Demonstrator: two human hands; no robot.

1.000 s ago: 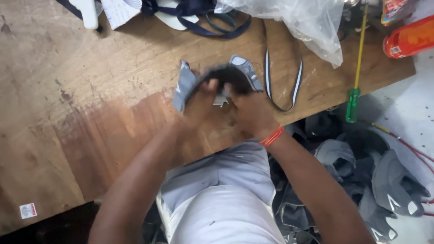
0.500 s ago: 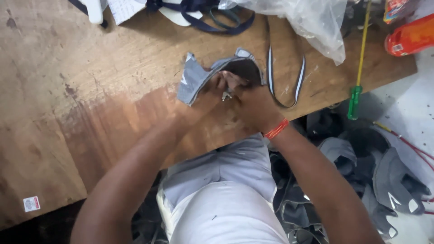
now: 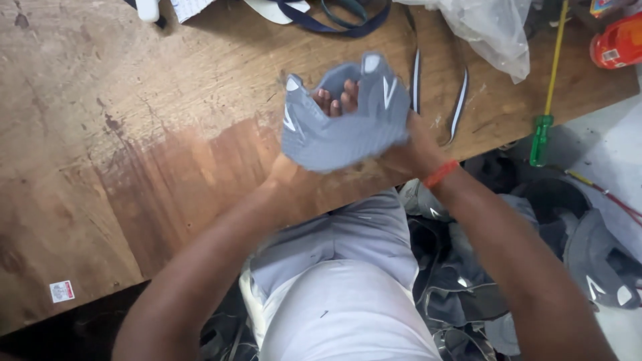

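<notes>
Both hands grasp a grey shoe upper (image 3: 344, 127) above the worn wooden table (image 3: 134, 134) — seemingly a workshop.

Matt grey cloth shoe upper (image 3: 344, 127); worn, scratched wooden tabletop (image 3: 134, 134); at one o'clock, crinkled glossy clear plastic bag (image 3: 491, 30).

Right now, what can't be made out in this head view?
- Left hand: only fingertips show; the grey shoe upper covers the rest.
- Right hand: its fingers are behind the upper, so its grip is unclear.
- Orange container: cut off by the right edge.
- Screwdriver: tip hidden.
</notes>
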